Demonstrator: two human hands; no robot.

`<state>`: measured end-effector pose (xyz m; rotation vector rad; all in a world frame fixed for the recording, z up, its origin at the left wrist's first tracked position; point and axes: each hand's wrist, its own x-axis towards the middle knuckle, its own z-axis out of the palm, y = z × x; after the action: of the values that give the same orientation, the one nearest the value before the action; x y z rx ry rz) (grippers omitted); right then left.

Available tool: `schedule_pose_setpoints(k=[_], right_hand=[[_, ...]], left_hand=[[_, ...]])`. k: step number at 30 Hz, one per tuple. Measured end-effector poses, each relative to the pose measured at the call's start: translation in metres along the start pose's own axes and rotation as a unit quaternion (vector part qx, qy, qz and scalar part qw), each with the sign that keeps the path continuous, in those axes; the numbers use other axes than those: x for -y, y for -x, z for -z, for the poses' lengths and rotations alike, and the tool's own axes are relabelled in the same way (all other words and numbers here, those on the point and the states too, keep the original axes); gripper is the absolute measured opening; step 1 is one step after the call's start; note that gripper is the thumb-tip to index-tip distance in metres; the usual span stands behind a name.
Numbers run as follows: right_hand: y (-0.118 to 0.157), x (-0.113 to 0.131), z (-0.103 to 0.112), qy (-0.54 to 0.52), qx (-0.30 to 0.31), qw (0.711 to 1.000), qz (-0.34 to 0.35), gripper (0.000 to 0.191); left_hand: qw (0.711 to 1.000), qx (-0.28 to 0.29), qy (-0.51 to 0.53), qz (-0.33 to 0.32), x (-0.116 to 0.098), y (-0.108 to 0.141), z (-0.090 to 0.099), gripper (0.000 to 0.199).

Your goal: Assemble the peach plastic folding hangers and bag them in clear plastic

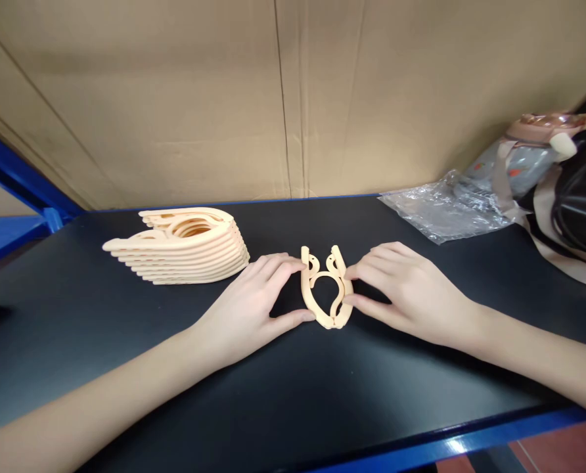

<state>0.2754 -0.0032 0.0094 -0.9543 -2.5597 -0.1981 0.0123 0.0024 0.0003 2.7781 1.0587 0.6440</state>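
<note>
A cream plastic folding hanger [325,274] lies folded flat on the black tabletop [293,394], its arms pointing away from me and its hook curled between them. My left hand [253,299] grips the hanger's left arm, fingertips near the top and thumb by the lower curve. On the opposite edge, the fingers and thumb of my right hand [411,289] press against the right arm. To the left, just beyond my left hand, stands a neat stack of several matching folded hangers [189,246].
A crumpled clear plastic bag [445,207] lies at the back right. Behind it, a strapped drink bottle [524,157] leans by a black bag [583,190]. Cardboard [199,98] backs the table, and a blue metal frame [470,443] edges it.
</note>
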Motion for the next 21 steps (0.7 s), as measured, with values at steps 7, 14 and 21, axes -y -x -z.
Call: schedule_pose_setpoints(k=[7, 14, 21], right_hand=[[0.003, 0.006, -0.001, 0.017, 0.018, 1.000, 0.001, 0.052], [0.002, -0.003, 0.004, -0.177, 0.130, 0.975, 0.021, 0.081], [0.001, 0.001, 0.007, -0.303, 0.167, 0.938, 0.029, 0.082]], left_hand=[[0.998, 0.021, 0.027, -0.055, -0.003, 0.000, 0.007, 0.033], [0.993, 0.014, 0.023, -0.114, -0.010, 0.003, 0.011, 0.017], [0.995, 0.060, -0.011, -0.083, -0.004, 0.005, 0.006, 0.087]])
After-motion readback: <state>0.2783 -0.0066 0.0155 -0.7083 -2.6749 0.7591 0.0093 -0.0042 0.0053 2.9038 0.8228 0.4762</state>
